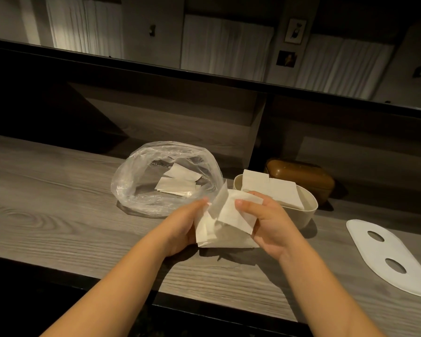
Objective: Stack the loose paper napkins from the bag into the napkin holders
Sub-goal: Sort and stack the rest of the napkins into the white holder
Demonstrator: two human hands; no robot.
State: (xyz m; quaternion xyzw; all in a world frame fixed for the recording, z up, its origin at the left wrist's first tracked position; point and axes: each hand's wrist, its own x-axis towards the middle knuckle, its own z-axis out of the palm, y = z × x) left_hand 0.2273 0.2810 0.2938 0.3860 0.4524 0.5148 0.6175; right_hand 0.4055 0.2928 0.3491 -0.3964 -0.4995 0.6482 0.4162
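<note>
Napkins [225, 221], a loose white bundle of them, sit between the person's two hands just above the grey wood-grain counter [58, 215]. The left hand [184, 227] grips the bundle from its left side, fingers curled under the sheets and the thumb lying along the top edge. The right hand [265, 222] grasps the right side, thumb pressed on the upper face of the top sheet and fingers wrapped behind. The sheets are uneven: one corner sticks up between the hands, and the lower edges hang down to touch or nearly touch the counter.

Behind and to the left of the hands lies a clear plastic bag [166, 178], its mouth gaping wide towards the person. Several more white napkins [177, 184] lie flat inside it, overlapping one another.

Just beyond the right hand stands a cream oval napkin holder [304, 212], lidless, with a stack of folded napkins [272, 188] rising above its rim. Touching or almost touching its far side is a brown rounded holder [301, 178], closed, pushed back against the counter's rear panel.

Well apart, to the right on the counter, lies a flat white oval lid [394, 259] with two oval openings in it.

Both forearms are bare and reach in from the near edge of the counter.
</note>
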